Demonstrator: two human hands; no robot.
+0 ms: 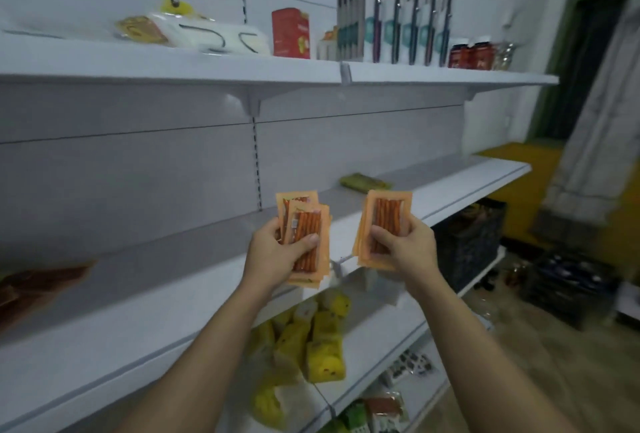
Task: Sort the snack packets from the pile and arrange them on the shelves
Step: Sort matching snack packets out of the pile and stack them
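Orange snack packets are filling both hands as the person is standing before the white shelving. The left hand (275, 254) is gripping a fanned left stack (308, 224), thumb pressing across the front packet and fingers curling behind. The right hand (407, 247) is clasping a tidier right stack (386, 216), thumb lying over its lower half and fingers wrapping the far edge. Both stacks are hovering just above the front lip of the middle shelf (156, 321), touching nothing. As I'm judging it, the sorting is sitting somewhere in its early half. A green packet (365, 182) is lying alone at one o'clock from the hands, and brownish packets (38, 283) are resting at nine o'clock on the same board. Yellow packets (323, 342) are lying jumbled at six o'clock on the lower shelf (381, 339), looking unsorted. The orange ones are not yet going down anywhere. Room is looking generous: the board is running bare from the hands toward ten o'clock. The top shelf (104, 61) at twelve o'clock, carrying toothbrushes (412, 9), is hanging well above. The lip beneath the wrists and the dark crates (467, 242) at three o'clock are standing as the edges worth minding.
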